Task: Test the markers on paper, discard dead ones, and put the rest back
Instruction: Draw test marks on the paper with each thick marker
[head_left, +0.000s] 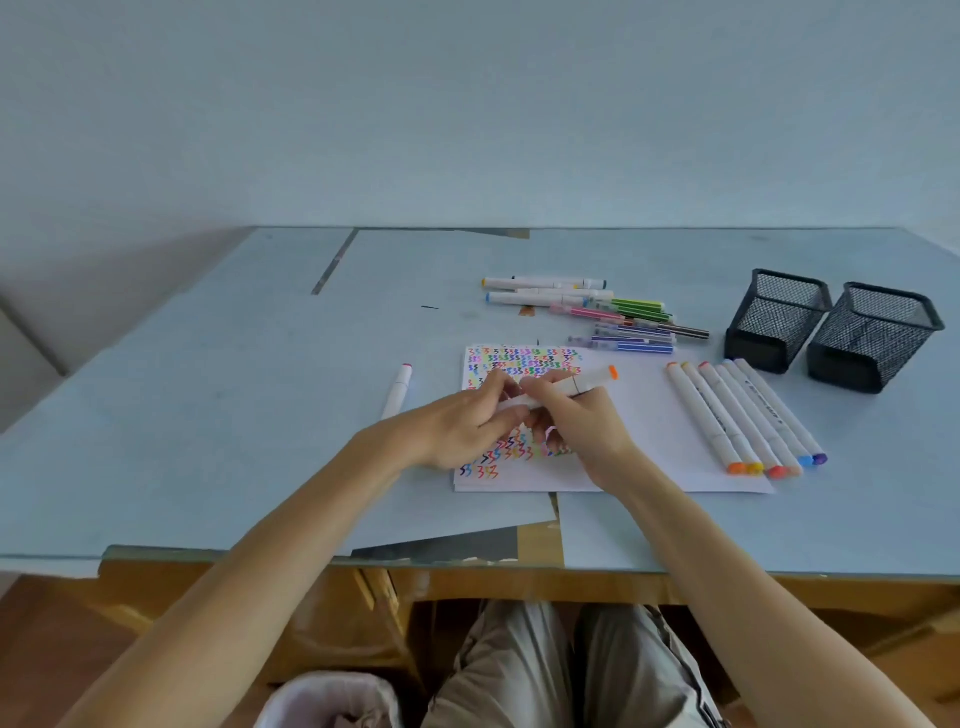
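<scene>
A white marker with an orange end (584, 383) is held above the scribbled test paper (649, 436). My right hand (582, 426) grips its barrel, and my left hand (462, 423) pinches its near end. Both hands meet over the paper's left half, which is covered in coloured zigzags. Several white markers (743, 415) lie in a row on the paper's right side. More markers and thin coloured pens (587, 309) lie in a loose pile behind the paper. One white marker with a red tip (397, 389) lies alone left of the paper.
Two black mesh holders (779, 317) (872, 335) stand at the right rear of the table. A bin with a pale liner (332, 699) sits on the floor below the table's front edge, beside my knees. A wall rises behind the table.
</scene>
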